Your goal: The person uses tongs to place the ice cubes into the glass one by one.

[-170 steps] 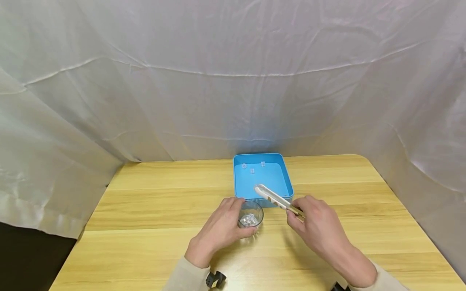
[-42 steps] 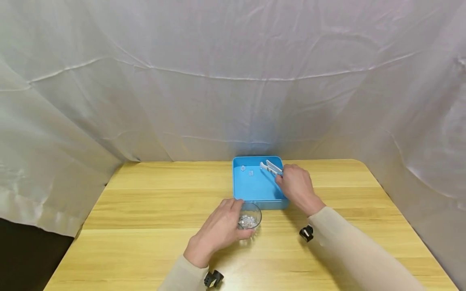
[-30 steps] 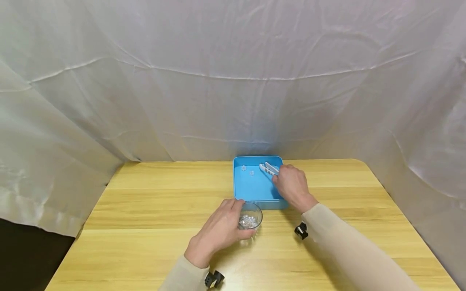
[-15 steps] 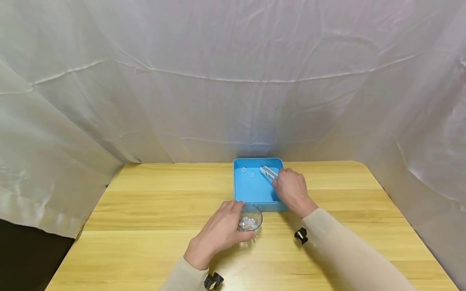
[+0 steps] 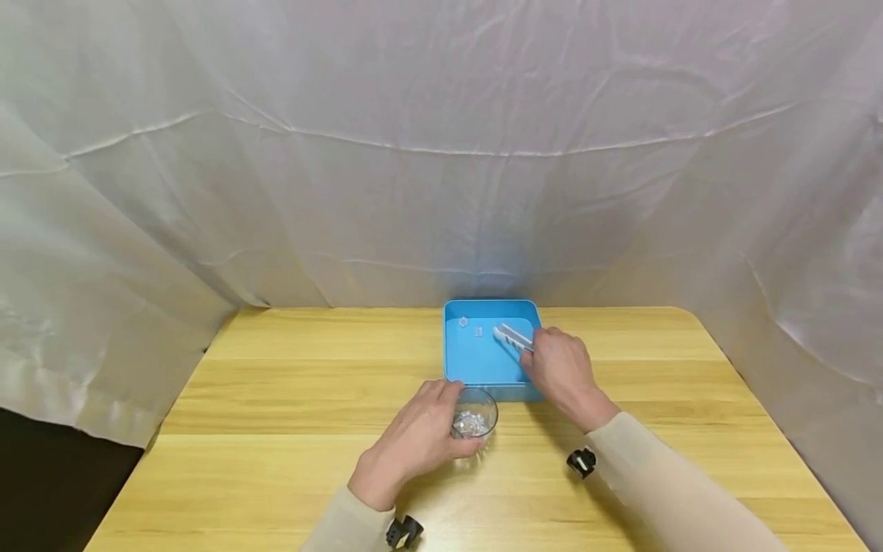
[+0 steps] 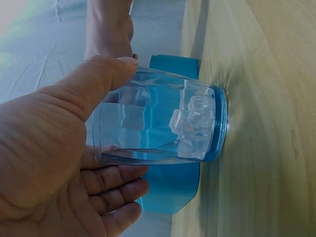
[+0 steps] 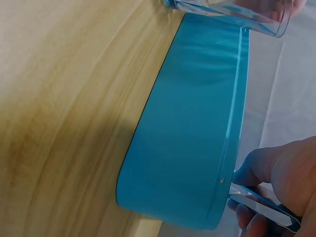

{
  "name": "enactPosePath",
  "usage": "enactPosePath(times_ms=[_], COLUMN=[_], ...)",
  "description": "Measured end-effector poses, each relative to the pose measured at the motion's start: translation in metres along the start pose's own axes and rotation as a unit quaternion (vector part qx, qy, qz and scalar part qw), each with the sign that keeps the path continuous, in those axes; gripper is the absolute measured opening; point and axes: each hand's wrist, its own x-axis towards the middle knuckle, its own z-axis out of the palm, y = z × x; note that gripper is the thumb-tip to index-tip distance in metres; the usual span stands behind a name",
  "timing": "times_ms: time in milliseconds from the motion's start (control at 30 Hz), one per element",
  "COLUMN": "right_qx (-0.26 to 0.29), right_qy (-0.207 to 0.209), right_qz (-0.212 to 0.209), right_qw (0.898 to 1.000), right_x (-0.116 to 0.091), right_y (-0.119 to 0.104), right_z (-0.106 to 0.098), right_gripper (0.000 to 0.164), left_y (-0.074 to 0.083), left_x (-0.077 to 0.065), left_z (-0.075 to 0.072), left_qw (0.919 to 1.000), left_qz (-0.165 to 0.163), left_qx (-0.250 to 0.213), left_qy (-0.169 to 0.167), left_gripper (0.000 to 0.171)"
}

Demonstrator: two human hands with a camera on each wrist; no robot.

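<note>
My left hand (image 5: pixel 412 445) holds a clear drinking glass (image 6: pixel 123 123) upright on the table in front of a blue box, thumb and fingers around its sides. Several clear cubes (image 6: pixel 195 118) like ice lie in the bottom of the glass. My right hand (image 5: pixel 562 372) grips white tongs (image 5: pixel 513 337) over the box's right side, their tips inside the blue box (image 5: pixel 507 393). Whether a cube sits between those tips I cannot tell. Two clear cubes show on the box floor, one cube (image 5: pixel 463 322) near the back left corner and another cube (image 5: pixel 478 331) beside it.
The wooden table (image 5: pixel 290 399) extends to both sides of the box and glass. Right behind the box hangs a pale grey curtain (image 5: pixel 386 215), which also runs along the left and right sides. Black wrist cameras (image 5: pixel 405 530) are worn at both sleeves.
The right hand has carried the tongs from above the glass side into the box, and lately drawn them slightly forward. A third cube at the back right no longer shows. The left hand stays put.
</note>
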Motion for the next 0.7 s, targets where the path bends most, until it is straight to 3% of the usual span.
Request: enactPosePath(times_ms=[267,700], right_qx=[-0.005,-0.007], right_qy=[0.014,-0.029], right_qz=[-0.019,-0.003], right_qw=[1.0,1.0], right_x=[-0.0034,-0.0007], right_y=[0.0013,-0.0021], right_z=[-0.0044,-0.0097], right_gripper=[0.024,0.023], left_y=[-0.0016,-0.0031], left_x=[0.0027,0.005], left_z=[-0.0012,-0.0011], left_qw=[1.0,1.0], left_qz=[0.003,0.002], left_qx=[0.004,-0.005], left_qy=[0.001,0.006], left_gripper=[0.083,0.081])
